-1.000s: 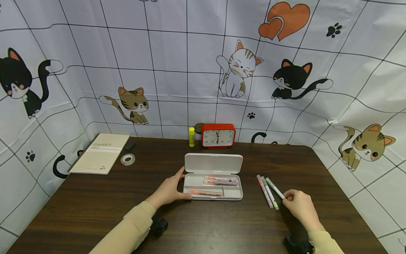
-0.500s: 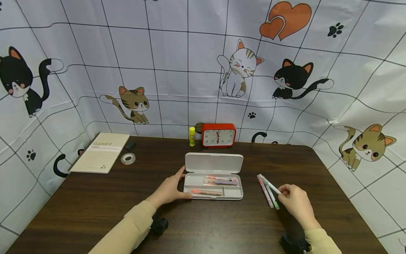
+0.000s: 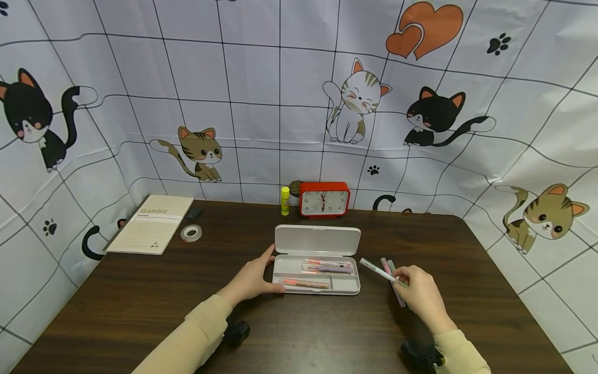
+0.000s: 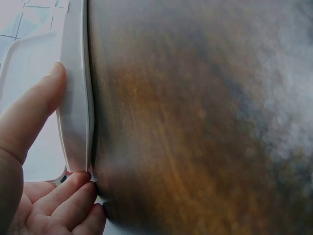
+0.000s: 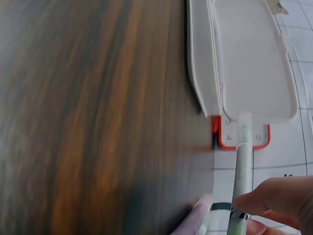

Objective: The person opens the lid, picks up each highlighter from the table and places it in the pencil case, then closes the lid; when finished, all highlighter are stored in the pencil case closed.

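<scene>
A white pencil case (image 3: 345, 284) stands with its lid up on the table, several pens (image 3: 306, 284) lying in its compartments. My left hand (image 3: 249, 278) holds the case at its left end, thumb at the front edge and fingers round the side; the left wrist view shows the thumb (image 4: 41, 98) against the case wall. Between thumb and fingers, my right hand (image 3: 420, 291) pinches a white marker (image 3: 376, 269) with a green end, its far tip pointing toward the case. Beneath that hand, a pink marker (image 3: 385, 264) and a green one lie on the table, partly hidden.
Behind the case stand a red clock (image 3: 324, 200) and a yellow glue stick (image 3: 285, 201). To the left lie a notebook (image 3: 149, 226), a roll of tape (image 3: 191, 233) and a dark small block (image 3: 193, 213). A cat-print sheet hangs behind the table.
My right hand has lifted the white marker off the spot beside the other two and carried it left toward the case. The left hand stays on the case.
</scene>
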`<state>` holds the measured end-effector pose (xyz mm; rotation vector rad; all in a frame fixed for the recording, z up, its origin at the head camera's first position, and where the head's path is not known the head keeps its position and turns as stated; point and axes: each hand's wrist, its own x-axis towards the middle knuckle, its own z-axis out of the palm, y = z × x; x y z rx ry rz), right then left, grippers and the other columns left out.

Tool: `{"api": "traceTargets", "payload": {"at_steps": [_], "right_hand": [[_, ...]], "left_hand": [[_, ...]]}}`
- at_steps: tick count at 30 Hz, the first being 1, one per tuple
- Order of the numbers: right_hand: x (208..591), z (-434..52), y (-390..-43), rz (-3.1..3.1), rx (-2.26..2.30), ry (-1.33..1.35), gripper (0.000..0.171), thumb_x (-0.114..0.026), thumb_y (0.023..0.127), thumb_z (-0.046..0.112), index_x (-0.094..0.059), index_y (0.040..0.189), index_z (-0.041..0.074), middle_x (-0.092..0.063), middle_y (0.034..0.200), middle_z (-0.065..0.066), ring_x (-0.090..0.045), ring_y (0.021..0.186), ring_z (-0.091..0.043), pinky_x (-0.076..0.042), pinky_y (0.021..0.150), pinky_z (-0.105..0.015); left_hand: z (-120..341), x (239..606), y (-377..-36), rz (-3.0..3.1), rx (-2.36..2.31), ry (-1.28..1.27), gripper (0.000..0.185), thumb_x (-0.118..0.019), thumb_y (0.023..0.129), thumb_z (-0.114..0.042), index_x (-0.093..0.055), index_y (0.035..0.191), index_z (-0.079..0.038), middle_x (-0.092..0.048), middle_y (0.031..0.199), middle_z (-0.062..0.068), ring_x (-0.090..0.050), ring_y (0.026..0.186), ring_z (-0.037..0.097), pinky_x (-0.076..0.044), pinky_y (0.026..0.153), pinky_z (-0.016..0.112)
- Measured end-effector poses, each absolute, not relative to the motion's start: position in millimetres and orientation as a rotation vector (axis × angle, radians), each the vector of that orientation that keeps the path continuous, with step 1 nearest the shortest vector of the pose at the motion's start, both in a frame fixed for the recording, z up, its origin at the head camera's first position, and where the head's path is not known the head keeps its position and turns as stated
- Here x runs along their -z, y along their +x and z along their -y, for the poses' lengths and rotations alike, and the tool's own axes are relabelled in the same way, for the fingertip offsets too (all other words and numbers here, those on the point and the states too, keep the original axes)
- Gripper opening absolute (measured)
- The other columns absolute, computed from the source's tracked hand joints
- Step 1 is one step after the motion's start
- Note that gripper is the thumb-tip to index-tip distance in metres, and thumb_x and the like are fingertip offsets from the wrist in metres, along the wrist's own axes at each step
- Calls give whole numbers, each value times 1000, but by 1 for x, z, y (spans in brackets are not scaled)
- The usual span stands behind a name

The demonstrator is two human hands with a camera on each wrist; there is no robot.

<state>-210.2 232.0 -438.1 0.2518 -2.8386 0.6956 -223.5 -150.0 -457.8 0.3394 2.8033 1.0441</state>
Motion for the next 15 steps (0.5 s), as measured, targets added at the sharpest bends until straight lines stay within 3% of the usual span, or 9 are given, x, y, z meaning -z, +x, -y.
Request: {"api": "traceTargets", "payload": {"at_steps": [15], "right_hand": [[439,-199,-216,2804,-698,375,11,-72,76,1,-71,84,10,-60,76,0,-56,72,-17,-47,64,-35]], "left_hand": [[151,457,-223,-2799,-1035,343,111,-82,70,-43,-17,151,-2,-50,138,18,-45,128,38,-36,104,53]]}}
